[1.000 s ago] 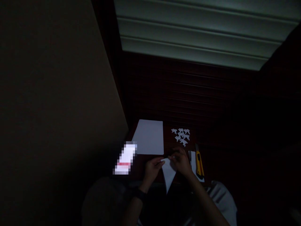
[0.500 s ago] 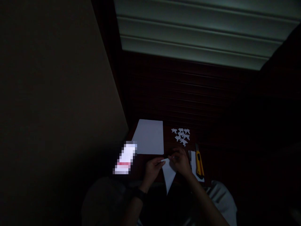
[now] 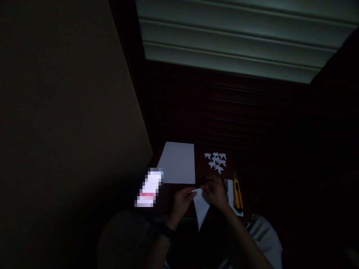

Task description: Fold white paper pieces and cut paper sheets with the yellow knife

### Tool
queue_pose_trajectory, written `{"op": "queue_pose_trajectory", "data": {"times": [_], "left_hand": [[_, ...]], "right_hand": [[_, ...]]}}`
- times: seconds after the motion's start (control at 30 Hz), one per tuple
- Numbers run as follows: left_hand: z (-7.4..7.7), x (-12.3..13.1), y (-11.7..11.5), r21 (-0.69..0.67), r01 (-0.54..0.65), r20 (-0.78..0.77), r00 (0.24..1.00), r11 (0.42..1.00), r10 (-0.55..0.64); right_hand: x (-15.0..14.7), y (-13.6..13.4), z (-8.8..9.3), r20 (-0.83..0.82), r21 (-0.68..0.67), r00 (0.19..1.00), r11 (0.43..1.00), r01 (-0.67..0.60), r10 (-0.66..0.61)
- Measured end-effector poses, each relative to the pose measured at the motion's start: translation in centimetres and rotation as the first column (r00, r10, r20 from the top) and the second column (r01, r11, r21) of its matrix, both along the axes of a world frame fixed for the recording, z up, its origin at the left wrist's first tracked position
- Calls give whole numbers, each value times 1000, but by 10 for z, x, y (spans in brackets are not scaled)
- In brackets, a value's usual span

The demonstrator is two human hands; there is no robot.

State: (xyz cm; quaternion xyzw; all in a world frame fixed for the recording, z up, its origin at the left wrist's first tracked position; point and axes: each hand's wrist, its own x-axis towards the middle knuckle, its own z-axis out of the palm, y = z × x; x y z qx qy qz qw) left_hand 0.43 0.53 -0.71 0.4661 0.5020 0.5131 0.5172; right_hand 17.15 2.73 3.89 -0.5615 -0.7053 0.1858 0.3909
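A folded white sheet of paper [image 3: 201, 209] is held between my hands at the table's near edge, its pointed end hanging down toward me. My left hand [image 3: 183, 198] pinches its upper left corner between thumb and fingers. At the upper right edge, my right hand [image 3: 216, 192] grips the same sheet with its fingertips; some of those fingers are hard to see in the dim light. Just right of that hand lies a yellow utility knife [image 3: 238, 196] on a strip of white paper [image 3: 230, 190].
Flat white paper [image 3: 179, 163] lies at the table's back left. Several small folded paper pieces [image 3: 215, 161] sit in a cluster at the back right. A bright, pixelated phone-like screen [image 3: 149, 188] is at the left. Beyond the dark table [image 3: 199, 164] stands a slatted panel [image 3: 213, 108].
Almost nothing differs. Both hands keep their grip on the folded paper, which stays in nearly the same spot.
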Motion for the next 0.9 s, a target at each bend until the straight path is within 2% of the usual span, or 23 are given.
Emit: {"op": "queue_pose_trajectory", "data": {"times": [0.17,0.3,0.4,0.5,0.53,0.6,0.67,0.77,0.9], "left_hand": [[-1,0,0,5,21,9,1000,1000,-21],[-2,-1,0,15,3,10,1000,1000,-4],[0,-2,0,17,-9,4,1000,1000,9],[2,-3,0,-8,-22,43,999,1000,23],[2,-3,0,-13,-32,61,998,999,33],[3,-3,0,-19,-62,90,994,998,63],[4,-3,-1,-18,-89,106,990,996,90],[6,-3,-1,-7,-107,94,990,994,107],[7,-3,-1,0,-138,50,989,990,137]], "right_hand": [[0,0,-1,8,17,1000,1000,-2,2],[-1,-2,5,-31,21,1000,1000,0,1],[-3,-5,6,-223,33,970,994,106,-96],[-9,-11,-3,-520,-129,821,972,195,-234],[-12,-14,-7,-611,-222,745,961,162,-267],[-18,-20,-15,-744,-369,604,929,-17,-285],[-23,-26,-20,-814,-411,516,892,-186,-268],[-27,-30,-21,-845,-407,474,871,-274,-246],[-25,-30,-19,-859,-419,429,865,-276,-279]]}}
